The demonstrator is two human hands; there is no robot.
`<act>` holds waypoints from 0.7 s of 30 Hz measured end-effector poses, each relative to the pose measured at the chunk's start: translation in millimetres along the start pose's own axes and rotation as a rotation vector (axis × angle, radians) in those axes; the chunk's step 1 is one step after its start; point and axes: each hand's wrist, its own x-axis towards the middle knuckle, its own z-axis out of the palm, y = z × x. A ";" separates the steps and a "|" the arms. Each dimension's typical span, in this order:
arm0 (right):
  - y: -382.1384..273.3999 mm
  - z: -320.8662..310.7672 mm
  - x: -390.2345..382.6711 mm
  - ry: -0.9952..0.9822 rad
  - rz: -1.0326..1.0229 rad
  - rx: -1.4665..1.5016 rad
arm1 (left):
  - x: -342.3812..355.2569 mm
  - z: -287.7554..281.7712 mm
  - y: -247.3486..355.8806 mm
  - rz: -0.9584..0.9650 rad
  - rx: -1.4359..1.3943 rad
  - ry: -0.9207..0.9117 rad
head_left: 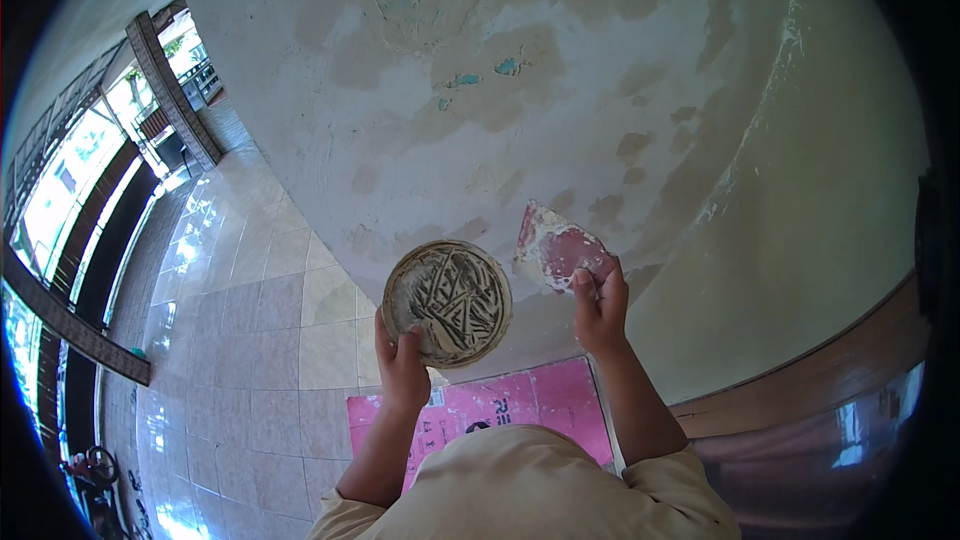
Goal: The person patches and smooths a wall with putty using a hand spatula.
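Observation:
My left hand (402, 362) grips a round, shallow container (448, 302) by its near left edge, thumb over the rim. Grey-brown smears and criss-cross ridges mark the container's inner face. In my right hand (602, 310) is a red putty scraper (562, 248), pinched between thumb and fingers, with whitish paste stuck along its blade. The scraper is held up to the right of the container, apart from it. Before both hands stands a pale wall (430, 160) with damp-looking brown patches and small chips showing turquoise (507, 67). Whether the scraper touches the wall I cannot tell.
A pink printed sheet (570, 395) lies on the floor below me. Tiled floor (260, 340) stretches away on the left, toward a pillar (172, 90) and a gate. A brown glossy surface (810, 460) is at the lower right, and a bicycle (100, 465) stands far left.

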 end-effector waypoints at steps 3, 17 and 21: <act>-12.7 5.6 -0.3 0.009 -0.145 -0.065 | -4.1 10.3 -1.9 0.010 0.007 0.004; 12.0 5.2 -25.5 -0.142 -0.159 -0.311 | -0.1 11.3 5.1 0.052 -0.076 0.029; -8.5 1.4 -1.9 -0.059 -0.126 -0.205 | -0.4 3.6 -3.2 0.067 0.039 -0.002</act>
